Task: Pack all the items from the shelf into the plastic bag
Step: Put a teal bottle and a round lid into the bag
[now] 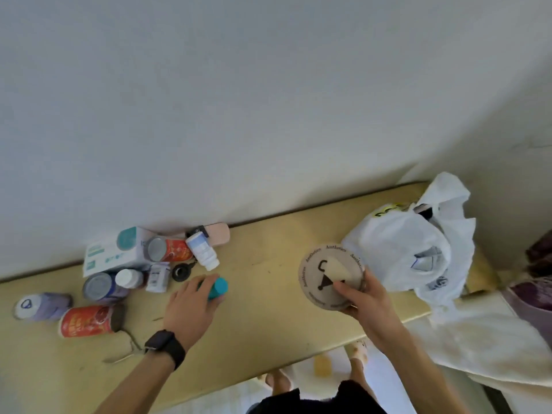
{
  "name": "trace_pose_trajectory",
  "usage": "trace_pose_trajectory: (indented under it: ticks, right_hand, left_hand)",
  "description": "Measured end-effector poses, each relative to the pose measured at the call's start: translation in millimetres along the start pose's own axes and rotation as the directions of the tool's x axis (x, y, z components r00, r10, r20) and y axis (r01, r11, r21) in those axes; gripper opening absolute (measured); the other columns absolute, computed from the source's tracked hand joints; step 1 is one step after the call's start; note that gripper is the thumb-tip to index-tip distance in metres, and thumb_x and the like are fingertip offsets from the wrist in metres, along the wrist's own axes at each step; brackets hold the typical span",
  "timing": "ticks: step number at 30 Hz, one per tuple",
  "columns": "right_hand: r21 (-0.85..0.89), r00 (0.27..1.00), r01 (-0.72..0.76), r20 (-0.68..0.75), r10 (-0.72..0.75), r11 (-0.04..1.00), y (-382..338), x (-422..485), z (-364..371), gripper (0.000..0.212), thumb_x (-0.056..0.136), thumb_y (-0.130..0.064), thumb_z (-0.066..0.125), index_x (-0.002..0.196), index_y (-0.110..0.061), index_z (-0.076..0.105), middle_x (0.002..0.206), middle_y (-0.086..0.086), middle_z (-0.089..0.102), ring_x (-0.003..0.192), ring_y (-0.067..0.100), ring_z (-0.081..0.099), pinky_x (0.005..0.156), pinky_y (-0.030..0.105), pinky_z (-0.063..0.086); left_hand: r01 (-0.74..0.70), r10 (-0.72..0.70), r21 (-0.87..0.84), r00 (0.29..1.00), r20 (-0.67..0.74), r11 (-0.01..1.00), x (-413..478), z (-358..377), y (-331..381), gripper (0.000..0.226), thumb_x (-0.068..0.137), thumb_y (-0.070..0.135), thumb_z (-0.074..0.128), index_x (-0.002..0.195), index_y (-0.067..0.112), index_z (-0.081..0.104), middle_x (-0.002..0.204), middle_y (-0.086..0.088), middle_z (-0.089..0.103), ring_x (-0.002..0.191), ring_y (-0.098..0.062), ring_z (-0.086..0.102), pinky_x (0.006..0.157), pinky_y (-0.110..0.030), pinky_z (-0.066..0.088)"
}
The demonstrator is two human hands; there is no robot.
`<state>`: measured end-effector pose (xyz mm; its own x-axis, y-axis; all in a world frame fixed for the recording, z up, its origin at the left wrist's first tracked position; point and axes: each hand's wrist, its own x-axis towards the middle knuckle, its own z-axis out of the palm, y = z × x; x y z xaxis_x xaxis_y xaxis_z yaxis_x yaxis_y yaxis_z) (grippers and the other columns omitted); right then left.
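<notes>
Cans, bottles and a white box (112,253) lie clustered at the shelf's (260,318) left end; the left hand (191,309) wraps a teal bottle (217,288) lying there; the right hand (363,297) grips a round printed disc (322,274), just beside the plastic bag (400,246) standing open at the shelf's right end.

two bare forearms, no sleeves; a black smartwatch (163,348) on the left wrist (broad band), dark shorts (313,398), light patterned slippers (358,351) below.
</notes>
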<state>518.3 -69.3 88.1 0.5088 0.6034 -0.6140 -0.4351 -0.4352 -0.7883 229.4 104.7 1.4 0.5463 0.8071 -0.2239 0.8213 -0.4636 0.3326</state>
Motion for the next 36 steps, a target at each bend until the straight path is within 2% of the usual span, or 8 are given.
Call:
trace_pose_trajectory:
  ticks: [7, 10, 14, 19, 23, 27, 30, 36]
  right_hand:
    - [0.158, 0.981, 0.173, -0.121, -0.154, 0.972, -62.8, -9.8, -63.6, 0.034, 0.090, 0.002, 0.063, 0.115, -0.021, 0.064, 0.109, 0.010, 0.073, 0.097, 0.026, 0.069, 0.074, 0.043, 0.057]
    - [0.135, 0.974, 0.193, -0.150, -0.172, 0.972, -70.7, -18.0, -103.6, 0.034, 0.090, 0.000, 0.064, 0.115, -0.022, 0.063, 0.101, 0.007, 0.074, 0.085, 0.022, 0.068, 0.062, 0.037, 0.053]
    - [0.144, 0.970, 0.177, -0.192, -0.148, 0.974, -64.5, -21.8, -168.2, 0.026, 0.089, -0.001, 0.064, 0.111, -0.016, 0.063, 0.093, 0.016, 0.068, 0.062, 0.019, 0.055, 0.048, 0.030, 0.040]
    - [0.282, 0.956, 0.068, -0.293, 0.019, 0.957, -51.8, -10.2, -263.4, 0.024, 0.089, -0.002, 0.063, 0.112, -0.008, 0.062, 0.069, 0.007, 0.063, 0.052, 0.014, 0.042, 0.041, 0.025, 0.023]
    - [0.229, 0.942, 0.018, -0.331, 0.060, 0.973, -39.2, 0.8, -326.2, 0.020, 0.090, -0.008, 0.065, 0.109, -0.006, 0.061, 0.067, 0.005, 0.062, 0.045, 0.010, 0.044, 0.038, 0.022, 0.029]
    - [0.144, 0.950, 0.028, -0.313, 0.019, 0.989, -36.8, 0.2, -356.0, 0.014, 0.090, -0.012, 0.065, 0.104, -0.010, 0.063, 0.061, 0.002, 0.062, 0.048, 0.015, 0.046, 0.041, 0.025, 0.033]
    - [0.100, 0.954, 0.022, -0.301, 0.009, 0.995, -43.0, -4.5, -359.4, 0.009, 0.091, -0.017, 0.066, 0.100, -0.017, 0.064, 0.073, 0.005, 0.069, 0.059, 0.021, 0.054, 0.043, 0.029, 0.039]
    - [0.094, 0.977, 0.019, -0.211, 0.001, 0.995, -31.3, -2.7, -353.9, 0.014, 0.090, -0.019, 0.067, 0.103, -0.022, 0.063, 0.088, 0.006, 0.073, 0.063, 0.012, 0.062, 0.045, 0.019, 0.043]
  left_hand:
    - [0.157, -0.226, -0.798, 0.974, 0.027, 0.581, 29.5, -53.3, 133.8, 0.026, 0.091, 0.038, 0.064, 0.112, 0.030, 0.053, 0.108, 0.007, 0.060, 0.099, -0.014, 0.060, 0.082, -0.031, 0.050]
    - [0.167, -0.214, -0.941, 0.971, 0.105, 0.295, 36.0, -69.2, 194.4, 0.020, 0.091, 0.029, 0.066, 0.108, 0.027, 0.056, 0.110, 0.000, 0.063, 0.099, -0.015, 0.067, 0.083, -0.040, 0.057]
    - [0.119, -0.142, -0.978, 0.985, 0.095, 0.174, 35.9, -80.1, 272.8, 0.034, 0.086, 0.028, 0.068, 0.117, 0.018, 0.058, 0.113, -0.007, 0.066, 0.099, -0.012, 0.069, 0.078, -0.032, 0.059]
    - [-0.015, -0.038, -0.961, 0.999, -0.026, 0.276, 48.2, -75.4, 384.5, 0.044, 0.075, 0.036, 0.076, 0.114, 0.022, 0.061, 0.110, 0.001, 0.071, 0.105, -0.013, 0.067, 0.086, -0.033, 0.056]
    - [-0.126, 0.198, -0.819, 0.980, -0.016, 0.559, 68.3, -49.8, 463.7, 0.032, 0.084, 0.033, 0.074, 0.110, 0.030, 0.055, 0.105, 0.010, 0.068, 0.095, 0.000, 0.063, 0.077, -0.012, 0.049]
    - [-0.363, 0.376, -0.123, 0.919, 0.118, 0.924, 98.6, -9.5, 499.5, 0.039, 0.081, 0.059, 0.065, 0.112, 0.041, 0.051, 0.099, 0.009, 0.065, 0.085, -0.011, 0.060, 0.070, -0.028, 0.048]
    - [-0.470, 0.399, 0.319, 0.878, 0.264, 0.823, 122.1, 17.6, 502.3, 0.044, 0.085, 0.057, 0.059, 0.122, 0.034, 0.050, 0.112, 0.005, 0.065, 0.106, -0.020, 0.055, 0.082, -0.034, 0.041]
    - [-0.338, 0.296, 0.466, 0.941, 0.164, 0.817, 132.6, 35.9, 484.9, 0.058, 0.089, 0.041, 0.060, 0.142, 0.039, 0.036, 0.156, -0.001, 0.030, 0.143, -0.027, 0.026, 0.113, -0.045, 0.025]
